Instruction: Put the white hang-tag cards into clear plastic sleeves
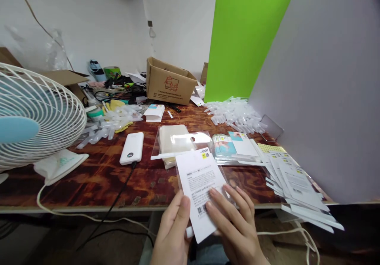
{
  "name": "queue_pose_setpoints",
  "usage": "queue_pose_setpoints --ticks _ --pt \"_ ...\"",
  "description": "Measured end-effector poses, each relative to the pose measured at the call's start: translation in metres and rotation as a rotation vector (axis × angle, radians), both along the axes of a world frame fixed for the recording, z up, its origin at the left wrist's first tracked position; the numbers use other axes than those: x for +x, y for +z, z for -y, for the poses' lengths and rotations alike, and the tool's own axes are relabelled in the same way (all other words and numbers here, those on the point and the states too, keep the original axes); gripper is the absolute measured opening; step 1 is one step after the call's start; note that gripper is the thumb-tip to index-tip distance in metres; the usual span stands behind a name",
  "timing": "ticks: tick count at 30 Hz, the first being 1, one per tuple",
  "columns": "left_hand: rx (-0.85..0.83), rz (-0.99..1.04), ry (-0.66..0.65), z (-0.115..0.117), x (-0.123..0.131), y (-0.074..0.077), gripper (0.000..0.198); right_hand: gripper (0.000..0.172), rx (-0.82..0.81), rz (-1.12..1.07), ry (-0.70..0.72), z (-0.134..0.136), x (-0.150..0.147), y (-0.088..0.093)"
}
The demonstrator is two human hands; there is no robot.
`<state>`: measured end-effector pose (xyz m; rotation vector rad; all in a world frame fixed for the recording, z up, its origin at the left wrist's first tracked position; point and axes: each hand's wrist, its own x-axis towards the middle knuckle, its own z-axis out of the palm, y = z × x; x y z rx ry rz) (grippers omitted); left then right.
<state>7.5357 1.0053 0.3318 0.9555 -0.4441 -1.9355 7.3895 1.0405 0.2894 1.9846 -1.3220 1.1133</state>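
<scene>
Head view: the left hand pinches a white barcode card from the side, and the right hand holds its other side, fingers close on it; this card is over the table edge, inside a clear plastic sleeve; it seems light, thin, slightly stiff, maybe slippery; best take it by side edges.

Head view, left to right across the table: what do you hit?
Fan → power bank → clear bag → card stack → white sheets
</scene>
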Motion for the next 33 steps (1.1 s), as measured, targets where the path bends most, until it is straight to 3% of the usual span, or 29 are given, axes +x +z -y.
queue_pose_setpoints --ticks 6,10,12,14,17,19,22,25,27,30,33 --pt "-0.073 0.010 -0.137 -0.002 0.008 -0.012 0.048 0.024 -0.001 0.181 0.089 -0.001 0.010 0.000" --pt "-0.142 0.035 -0.285 -0.006 0.007 -0.010 0.047 0.037 0.025 0.407 0.008 -0.003 0.009 0.005" --pt "-0.178 0.053 -0.293 -0.008 0.006 -0.007 0.046 0.040 0.096 0.415 -0.015 -0.002 0.007 0.008" --pt "-0.201 0.075 -0.306 -0.009 0.006 -0.006 0.047 0.031 0.137 0.374 0.018 0.000 0.005 0.012" --pt "-0.235 0.111 -0.349 -0.007 0.007 -0.006 0.048 0.016 0.132 0.312 0.090 -0.001 0.002 0.018" --pt "-0.303 0.150 -0.415 0.002 0.009 -0.006 0.048 0.017 0.119 0.297 0.087 -0.007 -0.005 0.021" --pt "-0.492 0.413 -0.441 0.038 0.015 -0.004 0.046 0.021 0.053 0.338 -0.097 -0.022 -0.037 0.021" --pt "-0.789 1.063 -0.172 0.099 0.026 -0.004 0.039 0.016 -0.026 0.458 -0.350 -0.040 -0.102 0.012" --pt "-0.782 1.243 -0.059 0.142 0.035 -0.008 0.042 0.008 -0.043 0.410 -0.497 -0.050 -0.156 0.000" --pt "-0.711 1.397 -0.038 0.188 0.047 -0.014 0.040 0.038 0.220 0.142 -0.533 -0.059 -0.220 -0.017" --pt "-0.652 1.450 -0.056 0.204 0.055 -0.018 0.028 0.058 0.296 0.048 -0.607 -0.052 -0.229 -0.024"
